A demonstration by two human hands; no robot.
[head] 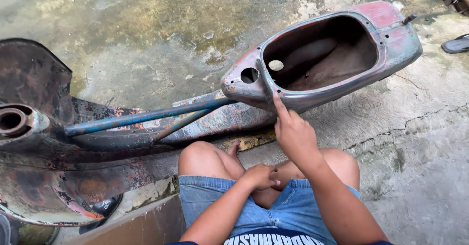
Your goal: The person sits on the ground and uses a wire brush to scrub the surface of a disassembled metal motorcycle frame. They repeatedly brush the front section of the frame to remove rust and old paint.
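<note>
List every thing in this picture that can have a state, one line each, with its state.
Scooter frame: stripped, rusty, lying on its side.
Blue tube: bare, paint worn.
Right hand: forefinger on the frame's rim.
Left hand: loosely closed, resting in the lap.
Sandal: lying on the concrete.

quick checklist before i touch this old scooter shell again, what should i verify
1. Right hand contact: index finger on the rim of the scooter frame shell, ok.
2. Left hand free: resting in a loose fist on the lap, holding nothing, ok.
3. Rim edges: rusted, peeling paint; sharpness cannot tell.
4. Frame steadiness: lying on the concrete floor; how firmly, cannot tell.
5. Blue tube: attached at both ends, cannot tell.
6. Bare knees close to the rusty metal, not ok.
</note>
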